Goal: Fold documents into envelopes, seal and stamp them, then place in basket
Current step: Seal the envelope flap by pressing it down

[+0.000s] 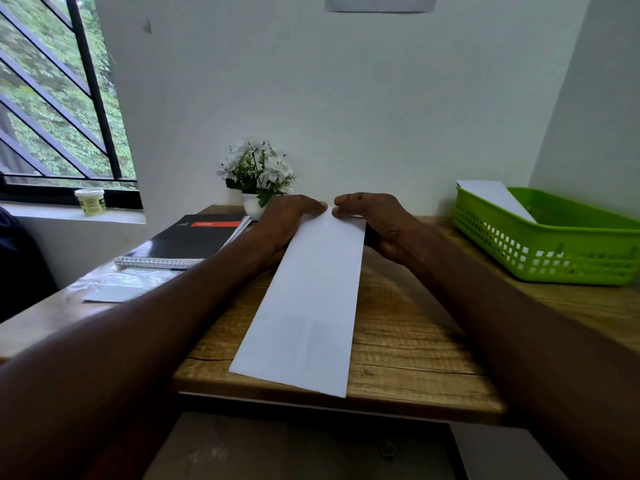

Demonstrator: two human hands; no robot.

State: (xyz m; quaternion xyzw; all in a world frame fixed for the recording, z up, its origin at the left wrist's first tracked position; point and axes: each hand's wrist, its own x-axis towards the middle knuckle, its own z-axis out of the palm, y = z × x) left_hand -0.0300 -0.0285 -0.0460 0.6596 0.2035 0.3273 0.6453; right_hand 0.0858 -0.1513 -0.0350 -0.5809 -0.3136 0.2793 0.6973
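Now, hands: we see the left hand [289, 220] and the right hand [377, 221] meeting at the far end of the folded document [311, 299], fingertips nearly touching, fingers curled over and pinching that edge.
Document: a long narrow white strip, already folded lengthwise, lying on the bench [408, 341]; its near end overhangs the bench's front edge, its far end sits just in front of the flower pot [254, 206].
Basket: the green basket [554, 244] stands to the right of the document, well apart, with one white envelope [491, 195] leaning inside.
Risk one: we judge the overhanging end may tip or swing as the far edge is lifted, skewing the next fold.
Risk two: the strip lies at a slant to the bench edge, so a crease pressed now may run crooked and jam in an envelope.
Risk three: hands working beside the flower pot could knock it over.
Left of the document: a notebook [194, 240] and a clear plastic sleeve [121, 285], which we cannot identify further.
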